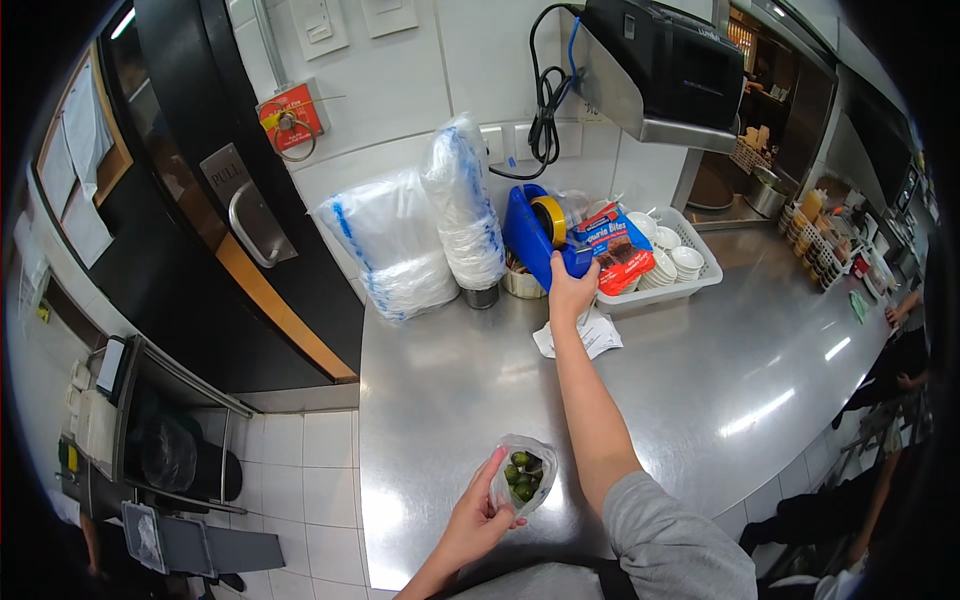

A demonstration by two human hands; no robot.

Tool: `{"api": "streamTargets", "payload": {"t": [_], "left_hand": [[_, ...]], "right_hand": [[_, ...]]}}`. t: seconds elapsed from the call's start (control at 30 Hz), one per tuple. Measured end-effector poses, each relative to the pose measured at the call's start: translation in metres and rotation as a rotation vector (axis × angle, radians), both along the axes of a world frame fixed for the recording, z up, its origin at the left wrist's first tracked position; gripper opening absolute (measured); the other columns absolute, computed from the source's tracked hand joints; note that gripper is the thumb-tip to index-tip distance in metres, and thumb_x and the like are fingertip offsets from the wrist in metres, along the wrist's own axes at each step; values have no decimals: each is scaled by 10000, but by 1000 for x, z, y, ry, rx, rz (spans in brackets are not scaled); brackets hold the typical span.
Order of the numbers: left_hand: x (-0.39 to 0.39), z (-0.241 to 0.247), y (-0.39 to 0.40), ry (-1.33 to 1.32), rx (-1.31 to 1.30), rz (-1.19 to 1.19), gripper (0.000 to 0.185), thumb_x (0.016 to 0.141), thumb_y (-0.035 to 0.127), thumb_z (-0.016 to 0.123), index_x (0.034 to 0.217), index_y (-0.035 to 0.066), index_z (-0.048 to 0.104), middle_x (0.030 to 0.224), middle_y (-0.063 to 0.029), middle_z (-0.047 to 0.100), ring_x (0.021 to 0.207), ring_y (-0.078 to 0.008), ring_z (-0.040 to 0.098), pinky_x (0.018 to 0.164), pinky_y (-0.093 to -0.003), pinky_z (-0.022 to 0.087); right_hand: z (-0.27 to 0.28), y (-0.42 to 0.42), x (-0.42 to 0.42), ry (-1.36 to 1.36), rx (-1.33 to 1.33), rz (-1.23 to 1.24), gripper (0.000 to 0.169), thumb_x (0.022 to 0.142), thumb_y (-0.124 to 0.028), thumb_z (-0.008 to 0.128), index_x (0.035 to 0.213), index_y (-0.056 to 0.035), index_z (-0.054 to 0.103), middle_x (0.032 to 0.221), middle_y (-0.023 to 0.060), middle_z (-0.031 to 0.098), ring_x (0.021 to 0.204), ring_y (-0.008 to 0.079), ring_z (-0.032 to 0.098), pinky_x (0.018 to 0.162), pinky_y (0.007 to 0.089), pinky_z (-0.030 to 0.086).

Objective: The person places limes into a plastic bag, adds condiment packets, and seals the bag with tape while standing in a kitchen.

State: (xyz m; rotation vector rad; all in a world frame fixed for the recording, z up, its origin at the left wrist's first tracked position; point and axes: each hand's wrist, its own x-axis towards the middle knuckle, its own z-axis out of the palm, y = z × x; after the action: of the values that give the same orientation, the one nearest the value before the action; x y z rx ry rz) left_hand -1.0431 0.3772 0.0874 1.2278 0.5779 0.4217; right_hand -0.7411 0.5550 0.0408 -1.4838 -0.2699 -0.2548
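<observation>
My left hand [476, 517] grips a small clear plastic bag [549, 480] near the front of the steel counter [450, 390]. Several small green citrus fruits [523, 476] show through the bag's open mouth. Reaching out to the back of the counter, my right hand [574, 289] grasps the near end of a blue tape dispenser [532, 240]. A roll of yellow tape [551, 220] sits in the dispenser, which is tilted and leans over a small round basket [523, 283]. White paper slips [589, 335] lie just below my right wrist.
Beside the dispenser, a white plastic basket [697, 287] holds small white dishes [686, 260] and a brownie bites packet [619, 251]. Wrapped plastic cups [469, 210] and a plastic-wrapped pack [394, 247] stand by the wall. A black printer [664, 64] overhangs the counter. People stand at right.
</observation>
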Motion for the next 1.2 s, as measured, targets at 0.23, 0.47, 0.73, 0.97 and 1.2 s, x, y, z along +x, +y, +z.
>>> {"api": "streamTargets", "payload": {"t": [0.23, 0.47, 0.73, 0.97, 1.2], "left_hand": [[2, -8, 2, -30, 5, 10, 689, 754, -106, 380, 1362, 104, 132, 1372, -87, 171, 1030, -193, 490, 717, -281, 523], [0, -10, 2, 6, -11, -1, 690, 750, -102, 385, 1361, 108, 144, 1368, -97, 170, 1015, -196, 497, 719, -285, 524], [-1, -10, 2, -38, 24, -58, 691, 747, -90, 396, 1361, 110, 151, 1369, -95, 175, 943, -174, 522, 706, -281, 521], [-4, -4, -3, -10, 86, -44, 689, 748, -101, 390, 1360, 94, 142, 1379, -95, 158, 987, -188, 512, 709, -271, 519], [-7, -5, -4, -12, 7, 17, 683, 752, -102, 391, 1360, 85, 141, 1377, -108, 168, 939, -173, 534, 683, -249, 511]], "right_hand": [[9, -15, -17, -89, -37, -133, 521, 587, -292, 737, 961, 6, 531, 906, 145, 554, 867, 305, 501, 760, 384, 407], [46, -79, -47, -374, -137, -52, 506, 559, -237, 757, 964, -21, 544, 906, 130, 554, 863, 288, 514, 743, 381, 421], [42, -154, -67, -20, -18, 550, 461, 597, -184, 748, 962, -9, 527, 835, 60, 560, 745, 133, 523, 691, 263, 440], [-23, -118, -103, -56, -203, 724, 487, 592, -237, 753, 960, -10, 528, 830, 80, 564, 745, 164, 537, 693, 276, 440], [-67, -91, -124, 31, -262, 1091, 761, 573, -338, 777, 1152, -1, 417, 1088, 180, 503, 1022, 276, 490, 870, 323, 379]]}}
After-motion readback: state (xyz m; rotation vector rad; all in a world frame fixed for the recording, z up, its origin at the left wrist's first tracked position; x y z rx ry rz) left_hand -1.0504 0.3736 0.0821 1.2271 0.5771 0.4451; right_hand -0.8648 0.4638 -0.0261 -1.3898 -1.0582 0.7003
